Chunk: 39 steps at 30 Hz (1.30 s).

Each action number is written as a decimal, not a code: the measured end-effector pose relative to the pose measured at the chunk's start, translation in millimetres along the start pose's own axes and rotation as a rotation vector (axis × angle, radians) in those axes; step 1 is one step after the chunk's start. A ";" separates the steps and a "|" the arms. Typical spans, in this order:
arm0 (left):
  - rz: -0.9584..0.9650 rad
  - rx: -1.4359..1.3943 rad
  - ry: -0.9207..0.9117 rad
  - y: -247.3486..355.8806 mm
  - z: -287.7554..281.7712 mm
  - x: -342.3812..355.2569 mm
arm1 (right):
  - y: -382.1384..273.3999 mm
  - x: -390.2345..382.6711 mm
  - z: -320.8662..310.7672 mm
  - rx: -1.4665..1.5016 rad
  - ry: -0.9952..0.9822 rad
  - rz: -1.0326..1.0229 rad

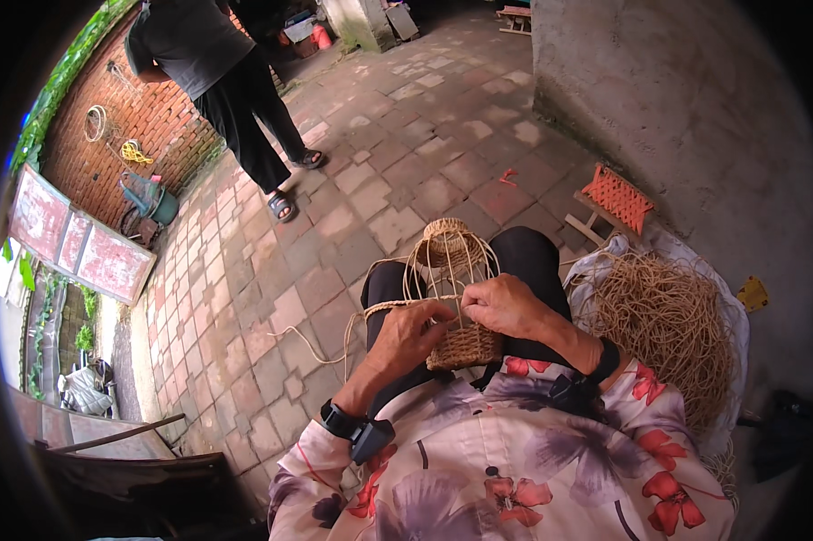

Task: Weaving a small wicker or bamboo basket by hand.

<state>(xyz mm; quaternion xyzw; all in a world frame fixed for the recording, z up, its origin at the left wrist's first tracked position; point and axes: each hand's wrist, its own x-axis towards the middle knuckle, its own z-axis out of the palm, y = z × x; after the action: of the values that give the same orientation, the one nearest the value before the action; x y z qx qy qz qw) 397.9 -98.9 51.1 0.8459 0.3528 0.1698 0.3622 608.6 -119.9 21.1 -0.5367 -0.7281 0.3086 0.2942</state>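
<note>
A small tan basket point(465, 350), woven at both ends with open ribs point(413, 279) between, lay in a seated person's lap, apparently between the thighs for bracing, which would leave both hands free. The right hand point(506, 305) seemed to pinch the ribs, likely to steady them. The left hand point(414, 332) curled beside a twisted cord point(388, 306) (what its fingertips gripped, if anything, I could not tell). Loose strands point(654, 311) filled a white sack point(738, 352) on the right, presumably for easy reach.
</note>
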 end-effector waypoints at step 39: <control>0.185 0.010 0.302 -15.7 7.9 -11.0 | -8.2 -9.4 -25.1 0.241 0.057 -0.054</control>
<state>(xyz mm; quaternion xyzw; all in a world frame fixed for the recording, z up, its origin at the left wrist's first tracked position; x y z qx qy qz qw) 387.2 -103.0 33.9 0.8415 0.3247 0.3255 0.2837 625.1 -127.6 42.4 -0.4862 -0.6913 0.3704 0.3855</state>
